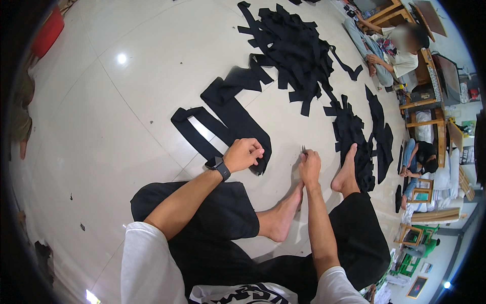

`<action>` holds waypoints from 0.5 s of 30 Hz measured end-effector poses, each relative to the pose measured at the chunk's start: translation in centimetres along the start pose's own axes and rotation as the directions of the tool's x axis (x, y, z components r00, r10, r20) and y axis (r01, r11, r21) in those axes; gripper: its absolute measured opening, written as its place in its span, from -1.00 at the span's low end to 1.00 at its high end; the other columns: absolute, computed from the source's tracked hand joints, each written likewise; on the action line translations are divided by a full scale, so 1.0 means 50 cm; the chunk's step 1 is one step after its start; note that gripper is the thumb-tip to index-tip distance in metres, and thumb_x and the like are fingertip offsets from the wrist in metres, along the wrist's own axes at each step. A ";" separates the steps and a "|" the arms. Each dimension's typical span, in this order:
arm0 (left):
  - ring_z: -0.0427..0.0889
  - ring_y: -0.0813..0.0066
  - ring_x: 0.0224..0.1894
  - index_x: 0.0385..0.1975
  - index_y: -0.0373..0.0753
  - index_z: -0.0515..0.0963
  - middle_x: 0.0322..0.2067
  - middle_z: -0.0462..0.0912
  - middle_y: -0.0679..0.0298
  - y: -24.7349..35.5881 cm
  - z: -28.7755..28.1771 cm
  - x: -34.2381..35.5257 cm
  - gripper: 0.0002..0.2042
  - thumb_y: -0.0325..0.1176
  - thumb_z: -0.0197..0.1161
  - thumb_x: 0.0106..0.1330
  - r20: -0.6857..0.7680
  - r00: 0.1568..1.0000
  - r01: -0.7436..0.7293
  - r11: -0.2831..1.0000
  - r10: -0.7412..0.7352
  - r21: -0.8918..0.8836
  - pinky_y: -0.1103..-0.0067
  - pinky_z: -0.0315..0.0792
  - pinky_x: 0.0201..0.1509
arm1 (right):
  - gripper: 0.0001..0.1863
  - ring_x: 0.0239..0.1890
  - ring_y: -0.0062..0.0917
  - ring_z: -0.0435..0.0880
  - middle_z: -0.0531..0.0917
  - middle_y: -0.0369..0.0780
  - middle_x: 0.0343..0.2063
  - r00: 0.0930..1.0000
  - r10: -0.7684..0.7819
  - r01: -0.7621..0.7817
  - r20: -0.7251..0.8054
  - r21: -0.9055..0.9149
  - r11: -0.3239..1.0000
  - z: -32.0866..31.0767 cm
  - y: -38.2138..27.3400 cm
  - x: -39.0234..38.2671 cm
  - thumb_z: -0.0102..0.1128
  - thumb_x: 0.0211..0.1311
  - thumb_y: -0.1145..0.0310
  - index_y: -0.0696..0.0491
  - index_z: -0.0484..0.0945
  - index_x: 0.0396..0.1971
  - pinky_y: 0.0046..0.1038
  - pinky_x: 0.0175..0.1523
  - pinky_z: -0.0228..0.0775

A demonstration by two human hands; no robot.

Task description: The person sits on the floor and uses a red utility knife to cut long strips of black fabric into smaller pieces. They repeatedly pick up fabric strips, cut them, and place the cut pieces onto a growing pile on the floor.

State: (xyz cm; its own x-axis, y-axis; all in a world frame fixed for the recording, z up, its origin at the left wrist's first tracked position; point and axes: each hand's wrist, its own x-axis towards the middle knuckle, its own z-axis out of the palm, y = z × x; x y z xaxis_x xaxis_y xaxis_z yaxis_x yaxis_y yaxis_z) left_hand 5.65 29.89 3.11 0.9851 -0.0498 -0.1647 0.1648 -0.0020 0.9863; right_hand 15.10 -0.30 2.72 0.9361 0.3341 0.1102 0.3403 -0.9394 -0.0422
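My left hand [244, 155], with a dark watch [218, 167] on its wrist, is closed at a long black fabric strip [243, 120]. The strip runs behind the fingers, and one end of it shows just below them. Folds of it trail away over the floor to the upper left and back toward a pile. My right hand [310, 167] is closed around small metal thread snips [304, 149], whose pointed tips stick up past the fingers. Most of that tool is hidden in the hand. It hovers just above my bare left foot [281, 218], apart from the fabric.
A large heap of black strips [293, 48] lies ahead on the pale tiled floor [126, 116]. A smaller heap [350, 126] lies by my right foot [346, 175]. At the right sit a person [402, 55] and another [422, 159], near wooden furniture [424, 119]. A red object [49, 33] stands far left.
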 end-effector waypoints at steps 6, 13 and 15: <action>0.78 0.46 -0.40 -0.27 -0.45 0.62 -0.39 0.77 0.10 -0.024 -0.009 -0.005 -0.82 -0.40 0.27 0.42 0.013 1.000 0.012 0.998 -0.011 -0.064 0.58 0.62 -0.35 | -0.74 -0.49 -0.43 0.65 0.68 -0.12 -0.45 0.966 -0.009 -0.146 0.258 0.572 0.807 -0.096 -0.135 0.038 0.10 0.50 0.31 0.22 0.62 -0.12 -0.32 -0.30 0.49; 0.79 0.41 -0.44 -0.31 -0.48 0.62 -0.44 0.77 0.06 -0.012 -0.001 -0.001 -0.79 -0.39 0.32 0.38 -0.045 0.999 0.017 0.996 -0.021 -0.085 0.57 0.64 -0.38 | -0.70 -0.43 -0.48 0.68 0.73 -0.14 -0.46 0.889 -0.330 0.176 0.319 0.427 0.887 -0.197 -0.219 0.012 0.28 0.35 0.25 0.21 0.71 -0.17 -0.40 -0.22 0.52; 0.80 0.39 -0.44 -0.31 -0.47 0.62 -0.43 0.76 0.05 -0.001 -0.001 -0.003 -0.79 -0.38 0.32 0.38 -0.047 0.998 0.030 0.997 -0.033 -0.067 0.56 0.63 -0.39 | -0.68 -0.40 -0.48 0.70 0.74 -0.12 -0.46 0.892 -0.312 0.141 0.329 0.452 0.881 -0.201 -0.225 0.005 0.36 0.26 0.27 0.22 0.72 -0.15 -0.43 -0.19 0.55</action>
State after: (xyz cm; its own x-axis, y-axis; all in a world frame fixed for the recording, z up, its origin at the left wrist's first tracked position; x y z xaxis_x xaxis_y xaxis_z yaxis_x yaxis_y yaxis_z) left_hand 5.50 29.95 3.07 0.9803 -0.0023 -0.1976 0.1974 0.0639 0.9782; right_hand 10.60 9.58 13.23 0.7580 0.6158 -0.2150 0.4722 -0.7455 -0.4704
